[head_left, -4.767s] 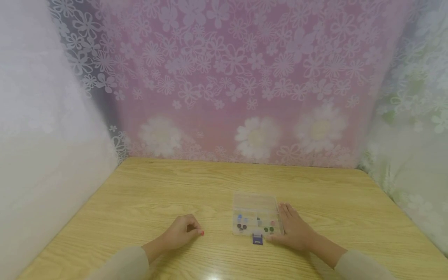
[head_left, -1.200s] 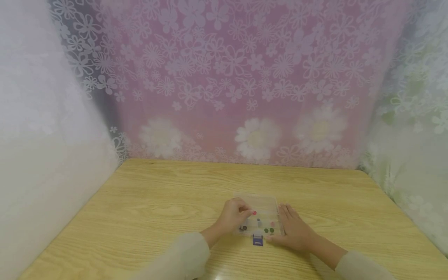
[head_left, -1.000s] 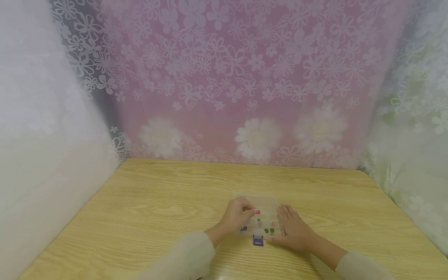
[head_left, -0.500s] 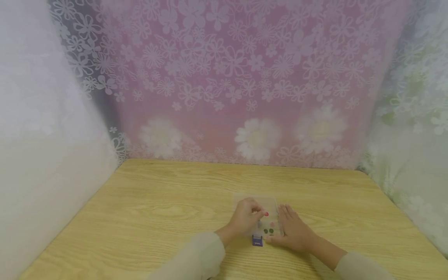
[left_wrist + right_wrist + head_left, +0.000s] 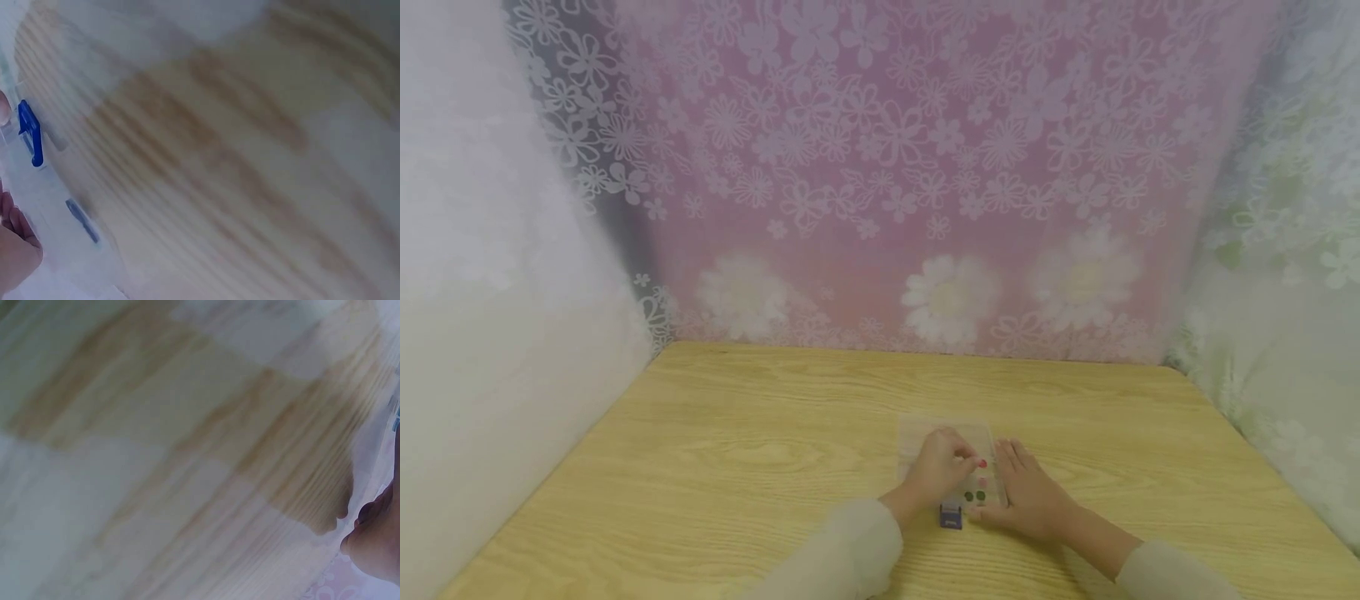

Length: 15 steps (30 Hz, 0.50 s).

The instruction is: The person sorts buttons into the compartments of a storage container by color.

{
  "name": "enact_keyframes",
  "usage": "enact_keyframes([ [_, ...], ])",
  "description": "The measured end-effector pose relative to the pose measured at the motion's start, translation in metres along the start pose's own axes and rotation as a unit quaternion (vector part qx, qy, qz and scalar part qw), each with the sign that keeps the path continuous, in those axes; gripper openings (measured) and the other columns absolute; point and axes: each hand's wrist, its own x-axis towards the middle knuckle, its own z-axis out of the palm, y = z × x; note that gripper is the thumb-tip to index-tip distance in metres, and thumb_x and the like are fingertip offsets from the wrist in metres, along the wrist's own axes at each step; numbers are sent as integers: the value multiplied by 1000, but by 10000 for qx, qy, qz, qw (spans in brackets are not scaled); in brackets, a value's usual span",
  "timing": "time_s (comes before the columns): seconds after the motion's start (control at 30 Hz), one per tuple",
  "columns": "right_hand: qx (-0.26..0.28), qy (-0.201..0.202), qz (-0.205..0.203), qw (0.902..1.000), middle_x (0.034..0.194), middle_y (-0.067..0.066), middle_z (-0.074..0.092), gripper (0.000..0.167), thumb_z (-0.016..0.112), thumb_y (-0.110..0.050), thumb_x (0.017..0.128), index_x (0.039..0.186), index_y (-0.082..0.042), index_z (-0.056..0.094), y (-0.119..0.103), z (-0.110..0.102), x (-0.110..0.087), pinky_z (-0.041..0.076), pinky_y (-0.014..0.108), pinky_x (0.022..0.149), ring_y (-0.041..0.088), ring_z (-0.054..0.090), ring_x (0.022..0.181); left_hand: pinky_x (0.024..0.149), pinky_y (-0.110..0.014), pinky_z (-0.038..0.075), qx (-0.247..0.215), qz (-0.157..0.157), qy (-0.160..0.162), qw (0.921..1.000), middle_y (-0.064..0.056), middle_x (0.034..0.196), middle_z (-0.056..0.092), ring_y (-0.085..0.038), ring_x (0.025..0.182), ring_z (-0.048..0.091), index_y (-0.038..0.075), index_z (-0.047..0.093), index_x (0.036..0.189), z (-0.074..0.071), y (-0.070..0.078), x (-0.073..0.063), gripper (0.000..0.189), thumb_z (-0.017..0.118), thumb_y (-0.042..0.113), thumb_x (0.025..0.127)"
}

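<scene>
My left hand (image 5: pixel 942 467) pinches a small red round piece (image 5: pixel 982 463) between thumb and fingertip, over the right side of a clear plastic box (image 5: pixel 913 433) whose lid lies open at the back. Just below the red piece, a pink piece (image 5: pixel 982 482) and dark green round pieces (image 5: pixel 981 496) show inside the box. My left hand hides its left compartments. Flat along the box's right side lies my right hand (image 5: pixel 1036 498), fingers straight, thumb near the front edge. A blue-purple latch (image 5: pixel 951 517) sticks out at the front; the left wrist view shows this latch (image 5: pixel 31 132) too.
The box stands on a wood-grain table (image 5: pixel 737 450). Behind it hangs a pink flowered curtain (image 5: pixel 865 167), with pale cloth (image 5: pixel 512 250) on the left and a flowered white cloth (image 5: pixel 1292 292) on the right.
My left hand picked up no new piece; it carried the red one from the table left of the box to over its right side. My right hand stayed at the box's side.
</scene>
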Motion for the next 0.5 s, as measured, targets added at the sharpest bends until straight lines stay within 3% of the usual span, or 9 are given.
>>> enact_keyframes([
  [0.33, 67, -80, 33, 9999, 143, 39, 22, 106, 59, -62, 78, 136, 19, 23, 0, 0, 1, 22, 64, 105, 54, 17, 133, 72, -15, 42, 306, -581, -90, 9978, 3, 80, 60, -7, 79, 48, 5, 72, 80, 7, 9, -4, 8, 67, 10, 83],
  [0.5, 139, -132, 65, 9998, 144, 38, 20, 106, 59, -62, 78, 136, 19, 23, 0, 0, 1, 20, 64, 105, 54, 15, 134, 75, -17, 44, 457, -616, -165, 9969, 4, 82, 59, -7, 82, 49, 6, 72, 79, 7, 9, -5, 9, 67, 12, 84],
])
